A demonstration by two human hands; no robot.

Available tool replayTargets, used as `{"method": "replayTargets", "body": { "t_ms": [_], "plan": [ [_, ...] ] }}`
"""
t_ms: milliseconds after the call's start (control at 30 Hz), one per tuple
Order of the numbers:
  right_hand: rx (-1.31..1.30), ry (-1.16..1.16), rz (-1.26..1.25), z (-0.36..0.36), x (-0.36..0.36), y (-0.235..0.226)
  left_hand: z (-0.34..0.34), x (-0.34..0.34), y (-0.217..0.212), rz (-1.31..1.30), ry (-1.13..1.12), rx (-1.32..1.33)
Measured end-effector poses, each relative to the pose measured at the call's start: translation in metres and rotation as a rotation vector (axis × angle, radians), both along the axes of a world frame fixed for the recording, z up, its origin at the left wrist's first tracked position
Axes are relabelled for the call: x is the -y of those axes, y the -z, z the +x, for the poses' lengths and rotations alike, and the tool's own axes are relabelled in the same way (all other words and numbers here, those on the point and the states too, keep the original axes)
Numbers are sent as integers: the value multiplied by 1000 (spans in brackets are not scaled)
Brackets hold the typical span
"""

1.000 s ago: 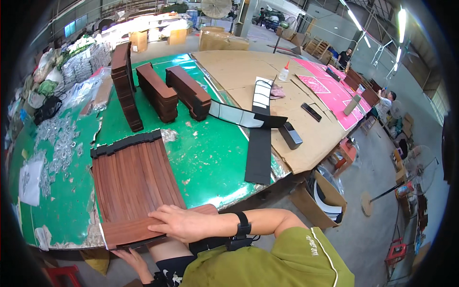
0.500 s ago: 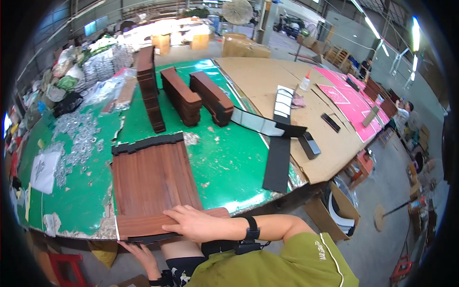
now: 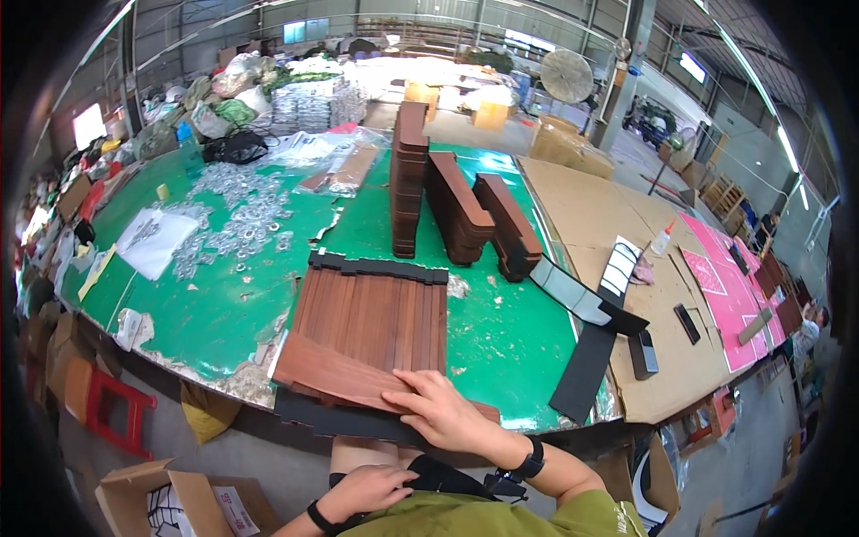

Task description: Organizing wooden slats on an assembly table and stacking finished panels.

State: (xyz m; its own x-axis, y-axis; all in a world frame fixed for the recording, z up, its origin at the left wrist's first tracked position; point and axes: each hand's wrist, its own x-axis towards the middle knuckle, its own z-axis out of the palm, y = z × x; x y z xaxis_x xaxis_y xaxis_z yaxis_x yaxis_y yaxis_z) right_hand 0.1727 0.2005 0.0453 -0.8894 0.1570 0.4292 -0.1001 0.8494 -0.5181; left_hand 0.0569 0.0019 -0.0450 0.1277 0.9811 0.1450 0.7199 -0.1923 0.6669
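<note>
A brown wood-grain strip (image 3: 335, 370) lies slanted and slightly bowed across the near end of a stack of similar strips (image 3: 371, 309). My right hand (image 3: 440, 410) has its fingers over the strip's near right part, closed on it; the thumb is hidden. The stack's far ends show stepped black edges (image 3: 380, 268). Below the strip, a layered black edge (image 3: 344, 421) juts past the table's front. My left hand (image 3: 371, 490) rests by my thigh, fingers stretched out and holding nothing.
Three tall piles of brown strips (image 3: 458, 210) stand behind the stack on the green table (image 3: 492, 349). Small clear pieces (image 3: 237, 219) are scattered at left. Black strips (image 3: 586, 367), a black box (image 3: 642, 355) and a glue bottle (image 3: 662, 238) are at right. A red stool (image 3: 125, 412) stands below.
My left hand has drawn back from under the table edge to my lap. The strip under my right hand has turned to a slant. The view has swung left.
</note>
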Motion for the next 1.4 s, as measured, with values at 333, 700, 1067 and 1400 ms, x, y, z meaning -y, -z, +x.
{"method": "replayTargets", "body": {
  "t_ms": [333, 700, 1067, 1400],
  "plan": [
    [43, 35, -27, 19, -6, 5, -13, -52, 23, 90, -28, 33],
    [-160, 29, 117, 17, 17, -35, -3, -45, 22, 78, -107, 29],
    [151, -2, 132, 12, 4, 9, 32, -50, 8, -7, 245, 101],
    [-146, 47, 115, 30, 12, -47, 32, -80, 16, -78, 103, 196]
  ]
}}
